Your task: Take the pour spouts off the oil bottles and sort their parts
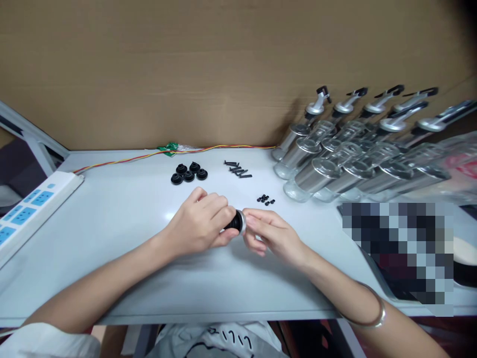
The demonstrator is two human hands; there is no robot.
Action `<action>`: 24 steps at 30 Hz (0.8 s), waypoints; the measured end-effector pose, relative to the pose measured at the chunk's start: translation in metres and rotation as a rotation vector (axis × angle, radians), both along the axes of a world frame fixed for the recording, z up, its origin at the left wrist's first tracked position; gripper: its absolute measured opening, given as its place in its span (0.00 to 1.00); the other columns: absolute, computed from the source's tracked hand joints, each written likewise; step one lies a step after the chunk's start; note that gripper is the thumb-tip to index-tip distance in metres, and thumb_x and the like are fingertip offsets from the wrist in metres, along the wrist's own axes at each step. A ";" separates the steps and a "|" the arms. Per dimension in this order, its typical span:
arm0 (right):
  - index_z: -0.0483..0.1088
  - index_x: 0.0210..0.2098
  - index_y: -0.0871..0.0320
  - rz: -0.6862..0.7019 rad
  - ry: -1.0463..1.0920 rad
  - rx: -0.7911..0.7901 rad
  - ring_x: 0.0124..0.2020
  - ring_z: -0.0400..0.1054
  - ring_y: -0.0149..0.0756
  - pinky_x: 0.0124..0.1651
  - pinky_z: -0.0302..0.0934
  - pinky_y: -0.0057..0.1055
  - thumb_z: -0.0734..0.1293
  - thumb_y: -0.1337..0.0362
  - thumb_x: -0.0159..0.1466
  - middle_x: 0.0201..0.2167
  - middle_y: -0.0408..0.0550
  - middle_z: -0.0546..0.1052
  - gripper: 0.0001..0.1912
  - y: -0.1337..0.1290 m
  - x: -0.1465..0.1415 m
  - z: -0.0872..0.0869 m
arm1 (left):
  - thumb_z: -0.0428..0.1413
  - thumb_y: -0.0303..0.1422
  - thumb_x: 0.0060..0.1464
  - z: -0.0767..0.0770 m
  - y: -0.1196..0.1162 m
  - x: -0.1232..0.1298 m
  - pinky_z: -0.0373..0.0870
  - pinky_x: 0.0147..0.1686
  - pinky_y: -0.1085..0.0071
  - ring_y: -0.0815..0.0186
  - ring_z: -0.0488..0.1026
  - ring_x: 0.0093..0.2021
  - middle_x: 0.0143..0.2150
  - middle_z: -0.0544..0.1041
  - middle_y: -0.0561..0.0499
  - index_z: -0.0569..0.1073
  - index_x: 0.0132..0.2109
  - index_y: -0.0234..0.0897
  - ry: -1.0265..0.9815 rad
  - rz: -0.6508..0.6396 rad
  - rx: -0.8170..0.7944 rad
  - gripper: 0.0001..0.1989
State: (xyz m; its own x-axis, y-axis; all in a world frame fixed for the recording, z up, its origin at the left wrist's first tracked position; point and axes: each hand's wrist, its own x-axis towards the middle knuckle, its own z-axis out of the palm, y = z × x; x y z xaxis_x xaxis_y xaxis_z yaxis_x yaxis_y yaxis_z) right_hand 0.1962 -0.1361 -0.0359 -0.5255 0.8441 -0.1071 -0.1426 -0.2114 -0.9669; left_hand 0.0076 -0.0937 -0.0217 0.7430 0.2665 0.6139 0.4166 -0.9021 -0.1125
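Observation:
Near the middle of the white table, my left hand point(204, 219) is closed round the black ribbed part of a stopper point(237, 222). My right hand point(274, 232) pinches the silver rim at the stopper's right side, its other fingers curled below. The rest of the stopper is hidden by the fingers. Beyond my left hand lie several black ribbed plugs point(189, 176). Several thin black strips point(238, 170) are to their right, and several tiny black pieces point(266, 200) lie above my right hand.
Glass bottles point(316, 174) with steel sleeves and pourer tops crowd the back right. A pixelated dark device point(398, 253) lies at the right. A white power strip point(40, 204) is at the left; a red-yellow wire point(149, 155) runs along the back.

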 end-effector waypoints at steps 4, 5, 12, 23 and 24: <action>0.63 0.25 0.60 0.013 0.170 -0.315 0.11 0.42 0.20 0.18 0.38 0.24 0.65 0.53 0.60 0.09 0.30 0.50 0.16 0.001 -0.004 -0.004 | 0.34 0.35 0.67 -0.004 0.000 0.002 0.54 0.29 0.67 0.67 0.61 0.24 0.23 0.68 0.52 0.65 0.30 0.36 0.025 0.020 -0.045 0.22; 0.63 0.25 0.60 -0.003 0.171 -0.335 0.11 0.43 0.20 0.19 0.37 0.24 0.66 0.54 0.59 0.09 0.30 0.51 0.16 0.001 -0.005 -0.004 | 0.34 0.34 0.67 -0.004 0.001 0.002 0.53 0.29 0.67 0.67 0.60 0.23 0.22 0.67 0.53 0.64 0.28 0.36 0.023 0.031 -0.057 0.22; 0.65 0.27 0.61 -0.069 0.137 -0.245 0.13 0.44 0.20 0.19 0.39 0.22 0.67 0.51 0.59 0.11 0.31 0.52 0.18 -0.001 -0.013 0.002 | 0.33 0.33 0.66 -0.003 0.006 0.002 0.51 0.30 0.66 0.68 0.57 0.22 0.20 0.66 0.55 0.62 0.26 0.37 -0.033 0.082 -0.068 0.22; 0.66 0.35 0.59 -0.306 -0.544 0.804 0.19 0.57 0.24 0.25 0.52 0.23 0.58 0.61 0.68 0.19 0.39 0.66 0.10 -0.005 -0.002 0.003 | 0.33 0.35 0.65 -0.001 0.003 0.005 0.50 0.31 0.66 0.70 0.53 0.21 0.19 0.62 0.58 0.58 0.26 0.37 -0.129 0.083 -0.343 0.20; 0.67 0.35 0.60 -0.336 -0.602 0.942 0.20 0.58 0.24 0.26 0.53 0.23 0.57 0.62 0.68 0.20 0.40 0.68 0.10 -0.003 -0.002 0.003 | 0.32 0.35 0.66 0.000 0.002 0.005 0.50 0.32 0.66 0.70 0.52 0.20 0.19 0.62 0.58 0.57 0.26 0.38 -0.138 0.081 -0.374 0.20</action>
State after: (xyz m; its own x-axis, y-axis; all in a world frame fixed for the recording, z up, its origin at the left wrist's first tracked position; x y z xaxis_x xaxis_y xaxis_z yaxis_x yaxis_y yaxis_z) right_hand 0.1947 -0.1396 -0.0333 -0.3387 0.8091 0.4802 0.4797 0.5875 -0.6516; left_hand 0.0130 -0.0916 -0.0221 0.6273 0.5450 0.5562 0.4765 -0.8336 0.2794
